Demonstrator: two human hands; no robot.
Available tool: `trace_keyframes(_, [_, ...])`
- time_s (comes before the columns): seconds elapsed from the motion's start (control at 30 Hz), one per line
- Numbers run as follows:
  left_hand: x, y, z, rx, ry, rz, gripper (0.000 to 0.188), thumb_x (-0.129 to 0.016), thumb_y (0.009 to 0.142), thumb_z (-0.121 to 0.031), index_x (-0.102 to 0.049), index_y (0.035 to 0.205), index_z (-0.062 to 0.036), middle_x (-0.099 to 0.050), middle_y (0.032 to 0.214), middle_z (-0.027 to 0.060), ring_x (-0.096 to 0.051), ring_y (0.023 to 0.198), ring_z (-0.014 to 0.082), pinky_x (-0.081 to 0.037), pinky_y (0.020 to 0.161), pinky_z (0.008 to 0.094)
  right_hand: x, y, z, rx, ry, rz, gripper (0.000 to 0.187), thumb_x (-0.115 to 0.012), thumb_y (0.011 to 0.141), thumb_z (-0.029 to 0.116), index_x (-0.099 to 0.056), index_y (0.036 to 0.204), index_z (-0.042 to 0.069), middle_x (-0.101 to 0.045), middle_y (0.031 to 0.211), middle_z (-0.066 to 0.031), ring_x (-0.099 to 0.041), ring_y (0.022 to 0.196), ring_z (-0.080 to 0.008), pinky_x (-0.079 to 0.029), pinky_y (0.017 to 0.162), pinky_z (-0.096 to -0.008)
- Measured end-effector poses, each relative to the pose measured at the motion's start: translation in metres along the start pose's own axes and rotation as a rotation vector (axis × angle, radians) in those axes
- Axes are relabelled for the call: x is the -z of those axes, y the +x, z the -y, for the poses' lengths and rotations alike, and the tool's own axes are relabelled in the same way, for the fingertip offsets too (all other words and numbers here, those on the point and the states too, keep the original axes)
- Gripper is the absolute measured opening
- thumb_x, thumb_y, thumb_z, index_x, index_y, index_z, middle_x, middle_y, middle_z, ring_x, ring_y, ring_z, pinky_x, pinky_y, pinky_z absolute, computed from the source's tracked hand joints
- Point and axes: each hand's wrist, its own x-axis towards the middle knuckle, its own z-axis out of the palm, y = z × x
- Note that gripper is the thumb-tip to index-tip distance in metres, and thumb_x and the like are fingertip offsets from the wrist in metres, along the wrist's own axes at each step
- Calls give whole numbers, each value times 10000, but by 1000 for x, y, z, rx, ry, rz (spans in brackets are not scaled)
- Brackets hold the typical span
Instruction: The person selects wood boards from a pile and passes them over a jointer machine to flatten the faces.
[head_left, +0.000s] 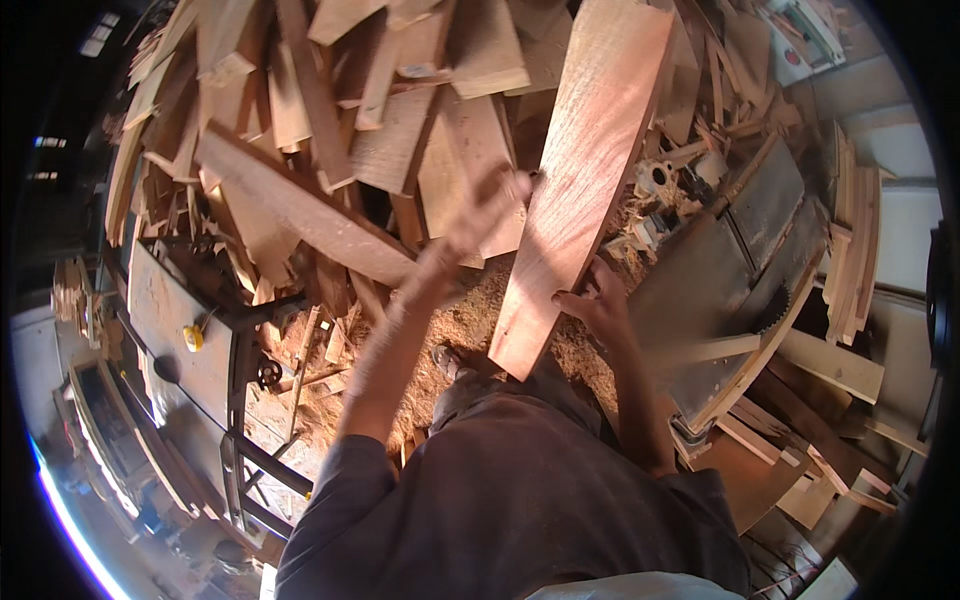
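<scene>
Your right hand grips the long board by its right edge: the thumb lies on the upper face, and the other fingers, partly hidden, are at the edge and below it, narrowed to the board's thickness. Your left hand is blurred, beside the board's left edge and farther up it than the right fingers; you cannot tell from this view how far its fingers are spread, or whether they touch the wood. The board slants between your two hands, its near end reaching back toward you past the right fingers and its far end well beyond both hands.

Nearer your body than the fingers are your dark shirt and one shoe. Below the fingers, sawdust covers the floor. To the right of your right fingers stands a grey saw table with a toothed blade. Left of and beyond your left fingers lies a loose plank, sloping down toward you; farther left, a metal table carries a yellow tape measure. Beyond the left fingers rises a heap of offcuts; far to the right of both hands stand stacked strips.
</scene>
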Motion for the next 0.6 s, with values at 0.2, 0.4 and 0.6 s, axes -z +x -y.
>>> trace_keyframes(0.2, [-15, -136, 88, 77, -592, -153, 942, -433, 1014, -689, -376, 1515, 107, -514, 1490, 211, -475, 1377, 295, -368, 1168, 357, -108, -66, 23, 221, -588, 63, 550, -835, 781, 275, -624, 1194, -21, -724, 960, -155, -695, 902, -213, -554, 805, -372])
trace_keyframes(0.4, [34, -222, 112, -58, -1089, -324, 958, -202, 963, -827, -424, 1554, -106, -577, 1438, 103, -560, 1278, 232, -456, 1099, 392, -197, -129, 7, 216, -425, 234, 649, -807, 868, 289, -559, 1346, -73, -669, 1211, -182, -642, 1114, -235, -509, 952, -381])
trace_keyframes(0.6, [92, -322, 115, -252, -1456, -512, 986, -259, 819, -969, -606, 1215, -136, -658, 1034, 87, -641, 895, 239, -559, 791, 415, -188, -158, -30, 23, -843, 369, 765, -776, 870, 495, -564, 1406, -7, -637, 1325, -174, -596, 1232, -265, -453, 1045, -400])
